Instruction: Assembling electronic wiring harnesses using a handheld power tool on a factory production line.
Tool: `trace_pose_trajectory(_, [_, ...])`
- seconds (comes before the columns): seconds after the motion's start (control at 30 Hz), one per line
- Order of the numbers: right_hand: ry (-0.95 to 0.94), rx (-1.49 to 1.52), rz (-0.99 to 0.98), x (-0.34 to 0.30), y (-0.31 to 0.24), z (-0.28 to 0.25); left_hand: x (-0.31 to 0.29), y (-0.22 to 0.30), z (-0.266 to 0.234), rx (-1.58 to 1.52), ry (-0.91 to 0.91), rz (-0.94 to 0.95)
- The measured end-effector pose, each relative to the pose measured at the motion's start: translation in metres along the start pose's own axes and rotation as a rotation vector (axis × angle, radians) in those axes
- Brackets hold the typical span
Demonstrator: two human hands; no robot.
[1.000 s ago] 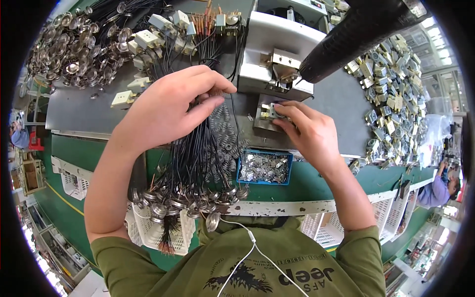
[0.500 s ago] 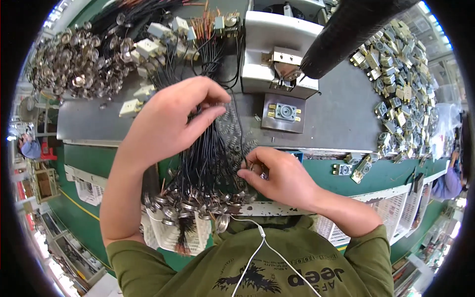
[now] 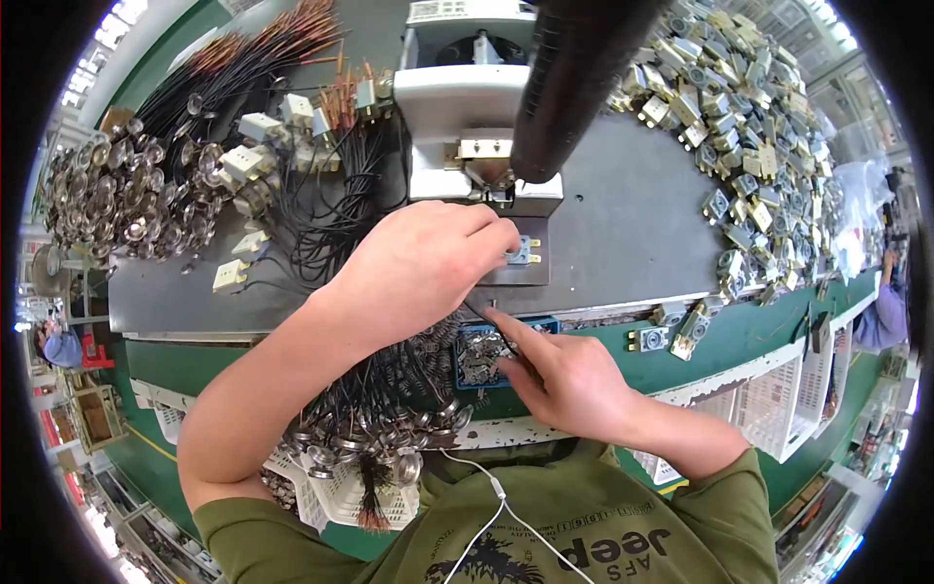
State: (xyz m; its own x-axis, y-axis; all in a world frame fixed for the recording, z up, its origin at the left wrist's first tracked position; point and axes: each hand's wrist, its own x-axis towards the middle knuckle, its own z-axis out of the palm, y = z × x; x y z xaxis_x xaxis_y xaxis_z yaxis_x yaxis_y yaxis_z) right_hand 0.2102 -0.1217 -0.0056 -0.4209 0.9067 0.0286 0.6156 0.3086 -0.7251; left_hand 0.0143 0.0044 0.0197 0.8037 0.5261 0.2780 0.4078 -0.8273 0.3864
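Observation:
My left hand point(image 3: 433, 261) reaches over a small grey switch block point(image 3: 522, 252) with brass terminals, which sits on a metal fixture plate point(image 3: 516, 275). Its fingertips are pinched together at the block, and whatever they hold is hidden. Just nearer to me, my right hand point(image 3: 576, 382) has a thin black wire point(image 3: 493, 324) between thumb and forefinger. Under its fingertips stands a blue tray point(image 3: 465, 383) of small metal pieces. A bundle of black wires with round metal caps point(image 3: 336, 443) hangs over the table's front edge, below my left forearm.
A white press machine point(image 3: 462, 102) stands behind the plate, with a thick black tube point(image 3: 576, 88) slanting above. Many switch blocks point(image 3: 749, 156) are heaped at right. Metal caps point(image 3: 126, 190) and copper-tipped wires point(image 3: 238, 63) pile up at left. White baskets point(image 3: 769, 409) stand below the front edge.
My left hand has moved right, from above the wire bundle to the switch block on the plate. My right hand has shifted slightly, uncovering the blue tray. The whole view has turned somewhat.

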Motion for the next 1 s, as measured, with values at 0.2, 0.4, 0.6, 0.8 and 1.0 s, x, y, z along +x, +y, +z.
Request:
trace_pose_trajectory(0.2, [0.119,0.054,-0.024,-0.005,0.010,0.012,0.006,-0.004,0.014,0.085,-0.085,-0.025])
trace_pose_trajectory(0.4, [0.175,-0.024,-0.092,-0.004,0.008,0.006,0.010,-0.002,0.015,0.098,-0.083,-0.031])
trace_pose_trajectory(0.6, [0.252,-0.326,-0.179,-0.003,0.008,-0.020,0.003,0.009,-0.008,-0.074,-0.010,0.068])
trace_pose_trajectory(0.8, [-0.423,0.028,-0.073,0.052,0.021,-0.079,-0.021,0.009,-0.015,0.002,-0.252,0.122])
trace_pose_trajectory(1.0, [-0.170,0.397,0.019,0.037,0.030,-0.078,-0.025,-0.002,-0.024,-0.006,-0.089,0.050])
